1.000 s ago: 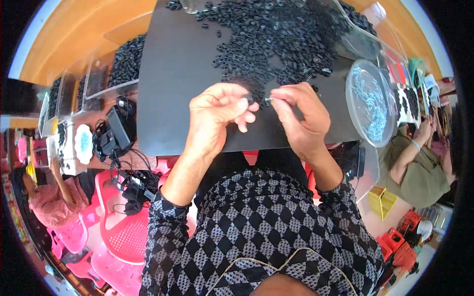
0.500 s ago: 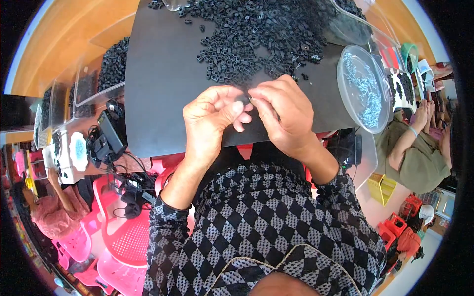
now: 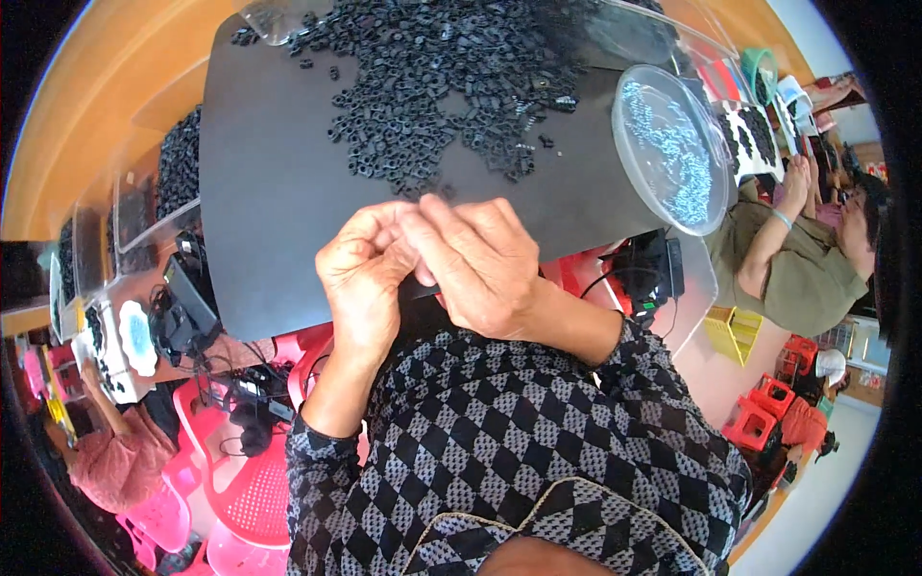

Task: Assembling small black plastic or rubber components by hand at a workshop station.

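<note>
My left hand [image 3: 360, 278] and my right hand [image 3: 480, 259] are pressed together over the near edge of a black mat [image 3: 279, 192]. Their fingertips meet and pinch something too small to make out. A large heap of small black plastic parts [image 3: 442, 77] lies on the far part of the mat. At the right edge of the mat stands a round clear dish [image 3: 667, 149] with several tiny pale blue-grey pieces in it. Both forearms wear black-and-grey diamond-patterned sleeves.
Another person in an olive shirt [image 3: 797, 269] works at the right. A person in pink [image 3: 106, 461] sits at the lower left beside pink chairs [image 3: 240, 480]. A black device with cables [image 3: 187, 307] sits left of the mat. Clear bins of black parts [image 3: 173, 163] stand at the left.
My hands drew together and back toward my body, from fingertips apart over the mat to overlapping at its near edge. The view tilted, so the heap sits higher.
</note>
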### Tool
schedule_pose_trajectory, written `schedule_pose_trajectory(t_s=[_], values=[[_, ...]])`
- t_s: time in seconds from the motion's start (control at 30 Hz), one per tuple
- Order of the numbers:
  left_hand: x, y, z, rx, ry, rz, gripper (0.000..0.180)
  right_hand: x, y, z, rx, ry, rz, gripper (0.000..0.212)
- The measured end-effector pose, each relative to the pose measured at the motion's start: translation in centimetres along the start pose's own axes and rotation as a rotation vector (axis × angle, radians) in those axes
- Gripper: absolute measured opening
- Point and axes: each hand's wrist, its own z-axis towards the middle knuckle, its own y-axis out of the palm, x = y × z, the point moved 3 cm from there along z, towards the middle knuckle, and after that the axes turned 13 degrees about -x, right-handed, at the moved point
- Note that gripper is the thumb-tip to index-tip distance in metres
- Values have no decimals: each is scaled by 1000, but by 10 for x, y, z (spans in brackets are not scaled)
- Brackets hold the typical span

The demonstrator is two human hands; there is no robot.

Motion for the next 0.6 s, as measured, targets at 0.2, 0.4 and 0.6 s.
schedule_pose_trajectory(t_s=[0.2, 0.4, 0.6], values=[[-4, 0, -2, -38, -6, -66, 18, -2, -1, -9, -2, 95, 128, 47], [-8, -15, -4, 51, -79, 81, 17, 50, -33, -31, -45, 318, -66, 25], [-12, -17, -4, 47, -90, 77, 19, 68, -31, -49, -93, 443, -86, 22]])
